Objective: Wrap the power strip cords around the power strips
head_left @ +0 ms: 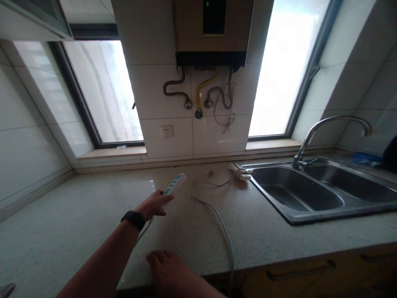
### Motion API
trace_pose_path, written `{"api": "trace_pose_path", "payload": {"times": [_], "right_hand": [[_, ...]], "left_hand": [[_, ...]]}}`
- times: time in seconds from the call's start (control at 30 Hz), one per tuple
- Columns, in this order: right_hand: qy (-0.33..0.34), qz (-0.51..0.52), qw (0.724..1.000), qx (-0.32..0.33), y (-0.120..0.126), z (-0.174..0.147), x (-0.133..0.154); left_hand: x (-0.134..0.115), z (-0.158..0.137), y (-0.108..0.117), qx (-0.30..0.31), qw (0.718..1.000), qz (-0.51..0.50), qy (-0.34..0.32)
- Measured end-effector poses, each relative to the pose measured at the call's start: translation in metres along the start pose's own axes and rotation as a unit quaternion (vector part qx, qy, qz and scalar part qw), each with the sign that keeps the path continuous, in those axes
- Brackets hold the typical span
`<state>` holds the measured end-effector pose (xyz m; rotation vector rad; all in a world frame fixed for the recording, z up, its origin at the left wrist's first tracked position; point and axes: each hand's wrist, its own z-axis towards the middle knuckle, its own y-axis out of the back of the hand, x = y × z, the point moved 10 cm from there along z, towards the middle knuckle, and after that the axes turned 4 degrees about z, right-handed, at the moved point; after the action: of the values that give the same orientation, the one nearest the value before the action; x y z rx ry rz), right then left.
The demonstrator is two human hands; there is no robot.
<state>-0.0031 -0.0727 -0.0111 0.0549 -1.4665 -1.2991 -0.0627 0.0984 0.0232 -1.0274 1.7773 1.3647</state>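
Note:
My left hand [156, 203], with a dark band on its wrist, grips a white power strip [175, 183] with teal markings. The strip slants up to the right over the counter, and its lower end is hidden by the hand. A thin cord [145, 231] hangs from that hand and passes behind the forearm. Close to the counter's front edge is my right hand [169, 269], back up with its fingers curled; what they hold, if anything, is hidden.
A pale cable [223, 225] curves over the counter [260, 244] and its front edge. A white plug-and-cord bundle [241, 172] lies beside the double steel sink [288, 215] with its faucet [299, 155]. On the wall are a socket [167, 131] and a water heater [214, 29] with pipes.

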Motion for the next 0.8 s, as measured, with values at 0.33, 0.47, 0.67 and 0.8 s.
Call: {"api": "trace_pose_path", "payload": {"times": [0.33,0.47,0.67,0.8], "right_hand": [[-0.154,0.507,0.818,-0.225,0.037,0.005,-0.055],[-0.178,0.645,0.72,-0.183,0.035,0.009,-0.052],[-0.235,0.432,0.847,-0.199,0.082,-0.027,-0.076],[-0.174,0.057,0.967,-0.177,0.142,-0.035,-0.057]], "left_hand": [[-0.058,-0.045,-0.032,0.089,0.869,-0.482,-0.069],[-0.065,-0.044,-0.02,0.026,0.859,-0.493,-0.135],[-0.054,-0.027,0.006,-0.058,0.863,-0.463,-0.194],[-0.05,-0.019,0.0,-0.03,0.902,-0.377,-0.209]]}}
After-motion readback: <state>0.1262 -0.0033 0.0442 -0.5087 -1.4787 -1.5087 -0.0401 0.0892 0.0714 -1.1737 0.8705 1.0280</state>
